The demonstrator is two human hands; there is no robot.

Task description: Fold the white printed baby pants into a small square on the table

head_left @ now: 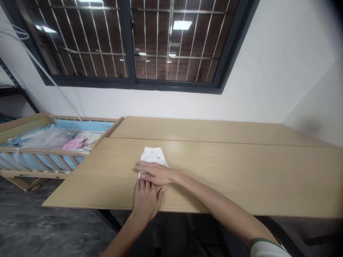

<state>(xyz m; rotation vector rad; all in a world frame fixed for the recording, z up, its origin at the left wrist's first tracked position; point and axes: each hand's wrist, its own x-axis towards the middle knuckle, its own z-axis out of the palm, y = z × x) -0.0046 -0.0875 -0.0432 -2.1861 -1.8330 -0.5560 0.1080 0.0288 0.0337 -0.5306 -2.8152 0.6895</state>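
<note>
Here at the wooden table [227, 171], both bare hands are on the job! The white cloth [153, 154], small and printed with faint marks, lies flat on the table's left part, toward its near edge. The right hand [155, 173] comes across palm down, fingers stretched out over the cloth, pressing nothing between fingers and thumb. The left hand [146, 198] sits just nearer the table's front edge, fingertips at the cloth's near end, thumb held apart; whether those fingers pinch any fabric, I cannot tell, as the right hand covers part of that spot.

Off the table's left side stands a wooden crib [53, 152], with blue padding [84, 125] and a pink cloth [74, 143] inside. Beyond the table's back edge rises the white wall [160, 105], its dark-framed window [178, 85] crossed by metal bars. A white sleeve [266, 248] with green trim shows below the table's front edge.
</note>
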